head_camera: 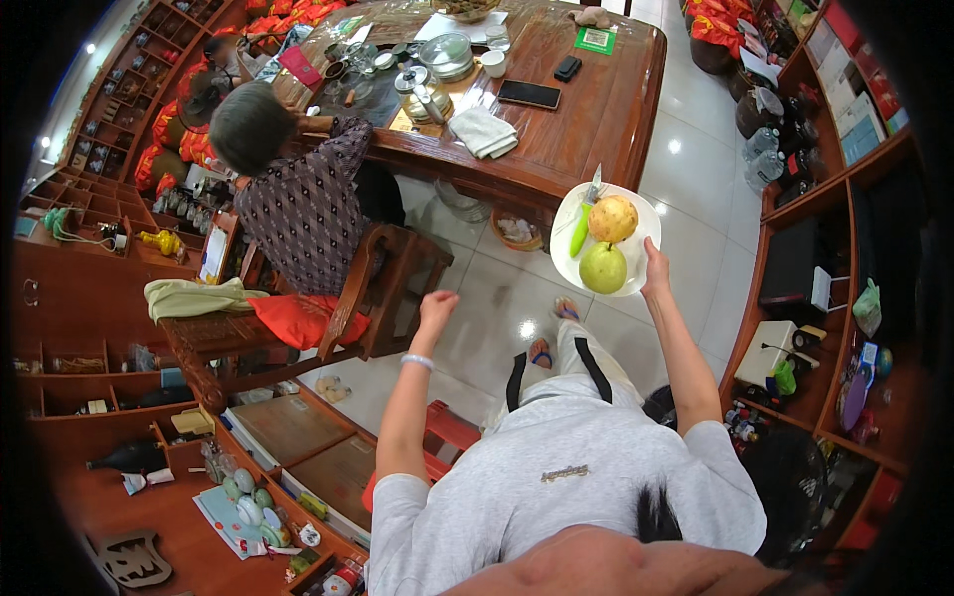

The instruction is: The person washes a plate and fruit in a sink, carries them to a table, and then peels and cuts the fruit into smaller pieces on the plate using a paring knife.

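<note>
My right hand [656,267] grips the rim of a white plate [639,269], its thumb over the edge. On the plate lie a green pear [603,268] and a round yellow-brown fruit [613,218] with speckled skin. Beside them rests a paring knife [580,231] with a bright green handle; its blade sticks out past the plate's far rim. My left hand [438,309] hangs in the air over the floor, fingers curled and nothing seen in it. A pale bangle [417,361] circles that wrist.
A wooden tea table [596,112] stands ahead, bearing a glass teapot [422,93], a phone [529,94] and a white towel [483,132]. A seated person [298,194] occupies a carved wooden chair [358,298] at left. A basket [516,229] sits on the floor; shelves [790,201] line the right.
</note>
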